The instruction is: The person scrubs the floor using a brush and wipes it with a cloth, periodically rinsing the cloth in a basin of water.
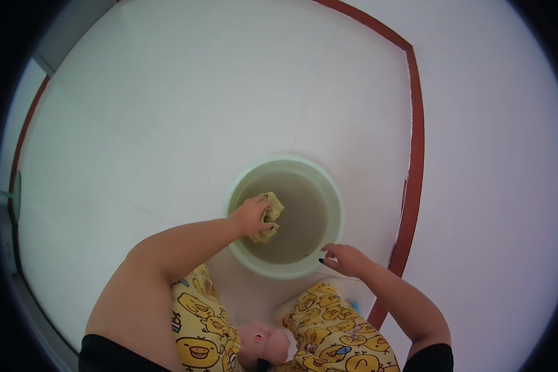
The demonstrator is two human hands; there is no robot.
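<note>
A pale green round basin [337, 204] stands on the floor before my knees, holding murky grey-brown water [301, 217]. Over the left part of the basin, my left hand [251, 216] is closed round a crumpled yellow cloth [271, 208]. Its fingers grip the cloth from above and the left, and some of the cloth is hidden under them. My right hand [346, 259] is by the basin's lower right rim, with thumb and forefinger apart and nothing visible between them. A dark spot shows at its thumb tip. Whether this hand touches the rim, I cannot tell.
White floor [167, 124] surrounds the basin. A red-brown baseboard [415, 142] runs along the white wall [490, 155] on the right. My knees in yellow patterned trousers [198, 310] flank a pink object [263, 344]. A grey frame edge [37, 310] lies at the far left.
</note>
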